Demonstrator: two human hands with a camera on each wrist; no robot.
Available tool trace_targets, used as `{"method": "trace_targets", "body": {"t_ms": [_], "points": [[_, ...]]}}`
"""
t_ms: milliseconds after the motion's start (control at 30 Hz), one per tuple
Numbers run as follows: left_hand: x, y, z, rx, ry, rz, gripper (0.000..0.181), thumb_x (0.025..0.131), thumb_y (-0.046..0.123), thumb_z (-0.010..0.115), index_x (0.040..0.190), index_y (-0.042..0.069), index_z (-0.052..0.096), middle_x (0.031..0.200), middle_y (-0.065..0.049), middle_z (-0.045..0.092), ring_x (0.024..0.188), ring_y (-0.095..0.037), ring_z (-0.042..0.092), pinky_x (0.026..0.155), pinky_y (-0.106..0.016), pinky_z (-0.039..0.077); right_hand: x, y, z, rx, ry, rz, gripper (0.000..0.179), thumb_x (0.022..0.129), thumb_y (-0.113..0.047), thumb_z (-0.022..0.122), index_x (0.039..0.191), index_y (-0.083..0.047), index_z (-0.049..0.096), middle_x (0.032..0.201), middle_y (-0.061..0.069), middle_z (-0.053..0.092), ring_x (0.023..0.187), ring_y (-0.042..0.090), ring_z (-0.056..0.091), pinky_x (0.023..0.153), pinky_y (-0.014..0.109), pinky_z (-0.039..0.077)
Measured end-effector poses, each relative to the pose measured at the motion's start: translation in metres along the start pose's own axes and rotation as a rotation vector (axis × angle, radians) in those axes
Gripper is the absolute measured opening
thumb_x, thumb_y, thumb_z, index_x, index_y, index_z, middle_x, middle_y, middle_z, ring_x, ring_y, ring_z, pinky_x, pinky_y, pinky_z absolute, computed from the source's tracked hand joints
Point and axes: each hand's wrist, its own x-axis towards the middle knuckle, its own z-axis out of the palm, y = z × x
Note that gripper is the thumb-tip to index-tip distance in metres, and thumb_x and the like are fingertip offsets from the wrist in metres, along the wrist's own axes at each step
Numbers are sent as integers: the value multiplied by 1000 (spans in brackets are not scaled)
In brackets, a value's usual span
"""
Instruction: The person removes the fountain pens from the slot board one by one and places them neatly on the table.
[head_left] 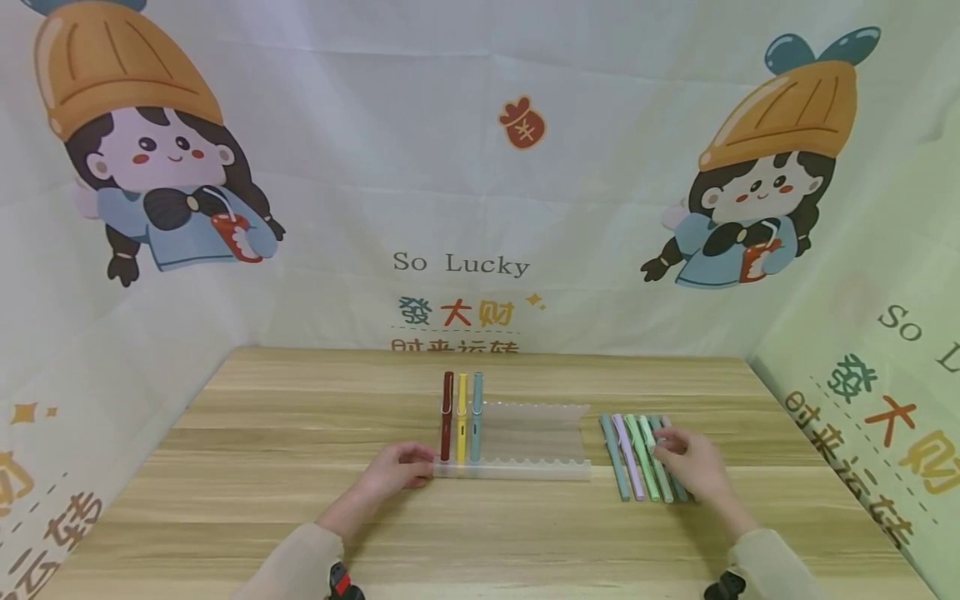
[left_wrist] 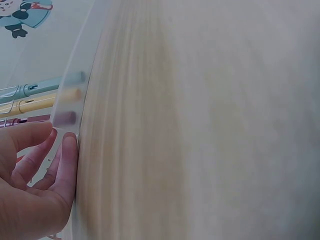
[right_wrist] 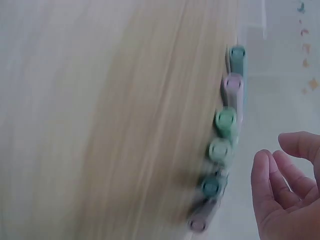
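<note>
The left hand point(head_left: 401, 467) pinches the nearest end of a clear rack point(head_left: 517, 472), apparently steadying its three pens point(head_left: 461, 433), while the right hand point(head_left: 693, 462), half open and holding nothing, hovers by loose pens point(head_left: 643, 460) seemingly lined up within reach.

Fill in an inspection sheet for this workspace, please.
Surface: wood-grain tabletop
Job's things: clear rack bearing a dark red pen, a yellow pen and a blue pen; six loose pens lie to its right
Clutter: nothing seen
Hands: left hand grips the rack's left end; right hand is over the loose pens, thumb and fingers apart, holding nothing
Cables: nothing seen
Surroundings: printed cloth backdrop with cartoon figures and "So Lucky" lettering
</note>
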Motion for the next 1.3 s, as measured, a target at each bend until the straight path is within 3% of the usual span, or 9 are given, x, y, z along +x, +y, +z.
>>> {"method": "trace_targets", "body": {"t_ms": [133,433,633,800,1033,1300], "points": [[0,0,0,0,-4,-3,21,81,-3,58,100,-11,56,90,-10,59,79,-19,57,70,-32,51,1,-7,10,73,-28,0,27,82,-4,57,106,8,56,85,13,61,68,22,58,56,26,49],[0,0,0,-4,-10,1,21,81,-3,57,100,-11,55,89,-10,59,78,-19,57,70,-32,51,3,-25,29,81,-35,-53,24,81,-6,60,103,3,60,85,7,62,75,19,58,61,28,49],[0,0,0,-5,-7,0,20,81,-4,57,100,-11,55,87,-10,59,77,-18,57,70,-31,51,5,-37,40,190,-75,-61,25,83,-5,59,106,6,57,89,10,60,76,22,58,60,26,51],[0,1,0,-4,-4,-5,20,81,-4,57,99,-11,56,86,-9,59,76,-17,57,69,-31,51,8,-47,51,212,-71,-84,23,82,-3,59,104,4,60,88,9,60,80,21,56,64,26,50],[0,2,1,-6,1,-21,20,81,-3,57,100,-11,56,87,-10,59,77,-19,57,70,-32,51,12,-62,70,318,-99,-83,22,80,1,59,102,5,60,84,11,61,71,20,58,59,32,52],[-1,3,0,-5,-2,-12,20,81,-4,57,100,-11,56,86,-10,59,77,-19,57,70,-32,51,18,-80,92,368,-113,-137,21,78,5,57,98,9,60,81,15,62,67,19,58,55,28,51]]}}
